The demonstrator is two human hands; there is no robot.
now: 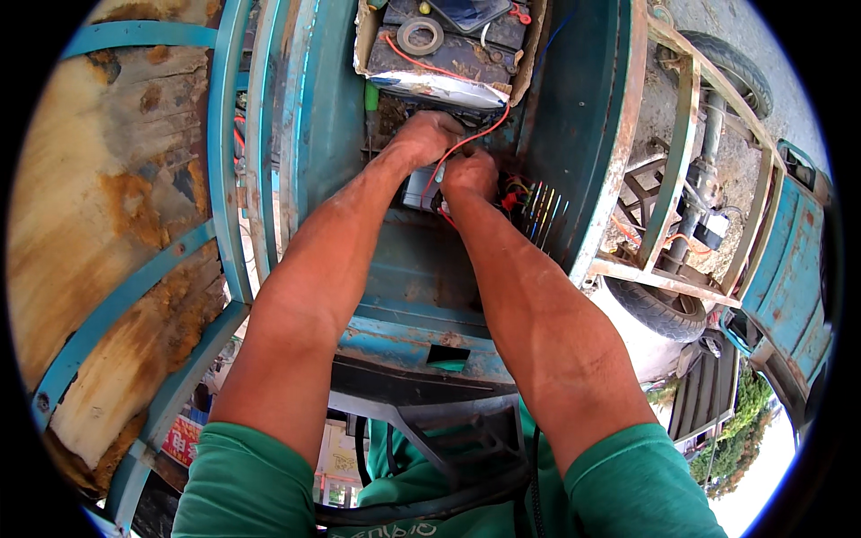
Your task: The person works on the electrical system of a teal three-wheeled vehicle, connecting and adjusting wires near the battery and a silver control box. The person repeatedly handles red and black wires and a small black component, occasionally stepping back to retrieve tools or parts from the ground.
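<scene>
Red wire [466,142] was mid-hookup, left hand [421,136] and right hand [468,173] pinching it near the wire bundle [536,204]; next move likely needs steady seating.

Metal body [430,269]: teal paint, rust patches
Wire [466,142]: red
Sleeves [641,480]: green
Tape roll [420,37]: grey, perhaps
Tyre [659,309]: black
Panel [99,206]: rusty orange, teal ribs

Both hands' fingertips are hidden: the left hand [424,136] curls over a grey box [418,186], mostly covered, and the right hand [469,172] hides where the red wire [466,141] ends. At upper centre, the battery [448,40] is cut off.
</scene>
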